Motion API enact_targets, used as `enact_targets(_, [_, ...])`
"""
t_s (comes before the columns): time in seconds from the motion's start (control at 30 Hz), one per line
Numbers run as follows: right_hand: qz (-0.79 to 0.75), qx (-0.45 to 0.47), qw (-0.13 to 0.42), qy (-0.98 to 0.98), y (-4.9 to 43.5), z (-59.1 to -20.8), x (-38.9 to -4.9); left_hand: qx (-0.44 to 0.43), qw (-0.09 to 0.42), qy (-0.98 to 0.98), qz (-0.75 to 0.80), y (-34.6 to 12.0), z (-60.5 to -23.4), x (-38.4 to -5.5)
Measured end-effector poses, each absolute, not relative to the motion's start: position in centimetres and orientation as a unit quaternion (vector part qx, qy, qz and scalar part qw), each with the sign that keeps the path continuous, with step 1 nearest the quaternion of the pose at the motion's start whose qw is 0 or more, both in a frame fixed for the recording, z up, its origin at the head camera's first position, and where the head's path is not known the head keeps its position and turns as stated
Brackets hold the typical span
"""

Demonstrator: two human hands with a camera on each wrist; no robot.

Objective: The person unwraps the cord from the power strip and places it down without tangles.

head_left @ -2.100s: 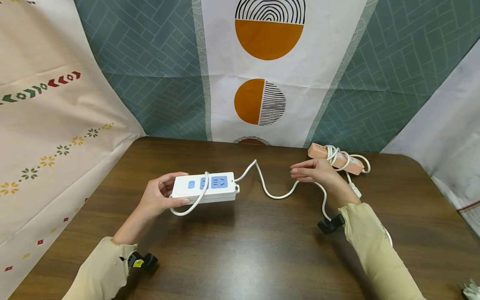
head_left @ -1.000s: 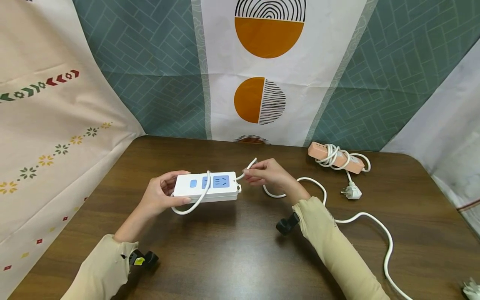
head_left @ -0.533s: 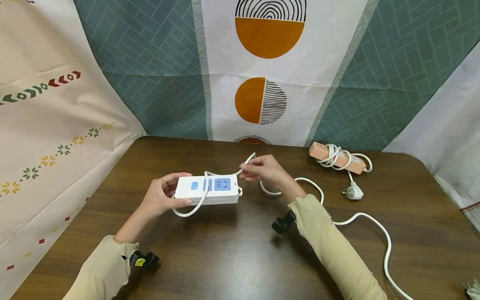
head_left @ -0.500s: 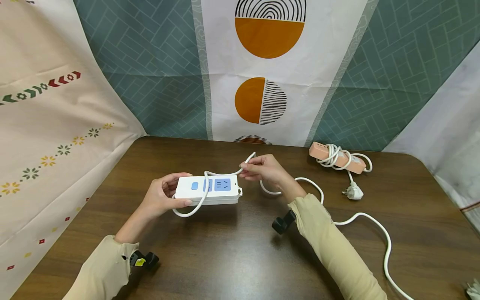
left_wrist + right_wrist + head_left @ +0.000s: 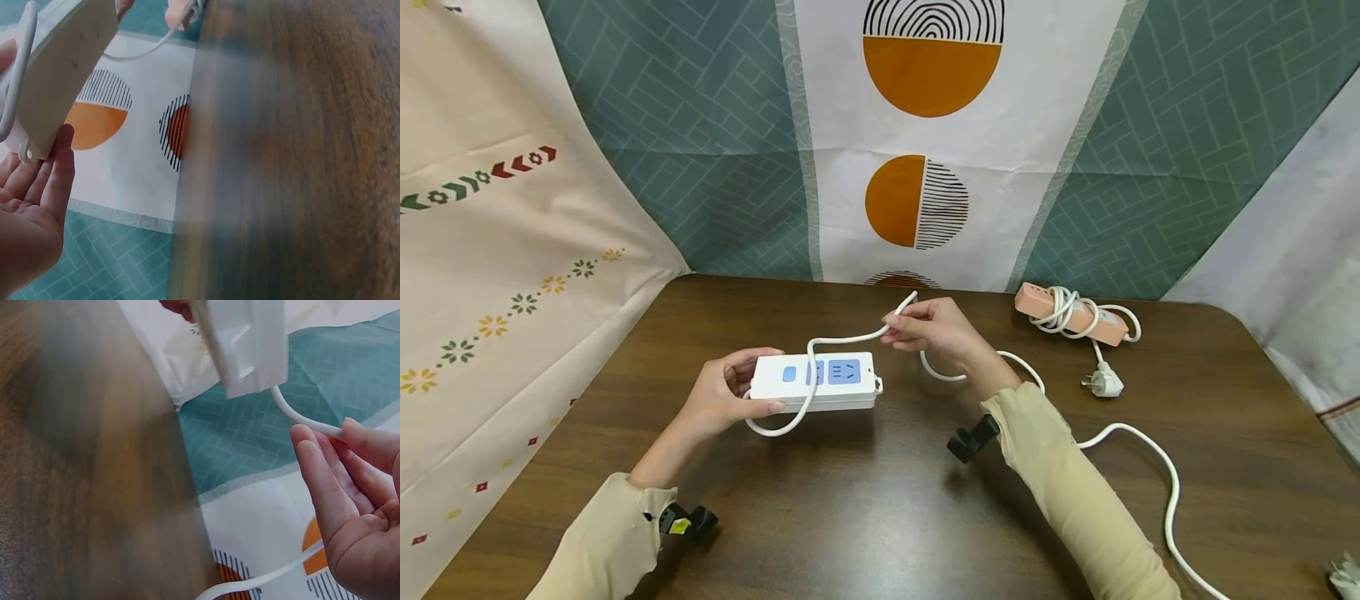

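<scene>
Pinching the white cord (image 5: 846,340) with right fingers (image 5: 325,494), power strip (image 5: 835,393) with left fingers (image 5: 60,178), could lose the loop (image 5: 812,367) if too slack.

text: none readable | pink power strip (image 5: 1079,317): pale patch (image 5: 1107,317), unreadable

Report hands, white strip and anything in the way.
Left hand: holds up white power strip. Right hand: pinches its cord. In the way: cord over one socket; pink strip well apart.
</scene>
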State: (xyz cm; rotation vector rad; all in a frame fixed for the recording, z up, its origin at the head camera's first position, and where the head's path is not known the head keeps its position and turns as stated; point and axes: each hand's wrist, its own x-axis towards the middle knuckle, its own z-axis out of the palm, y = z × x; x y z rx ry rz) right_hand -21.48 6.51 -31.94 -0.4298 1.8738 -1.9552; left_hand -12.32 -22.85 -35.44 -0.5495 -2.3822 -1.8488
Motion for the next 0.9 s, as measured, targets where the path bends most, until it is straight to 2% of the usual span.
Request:
enact_targets(0.6, [-0.632,-0.191,0.181,0.729,9.9,-30.0,-20.4,-0.143,0.081,-0.796,-0.583,-22.5,-35.3,-12.7])
enact_targets(0.9, [-0.634,-0.185,0.185,0.728,11.6,-30.4,-19.3,-0.127,0.094,-0.796,-0.585,-22.4,-35.3,-12.8])
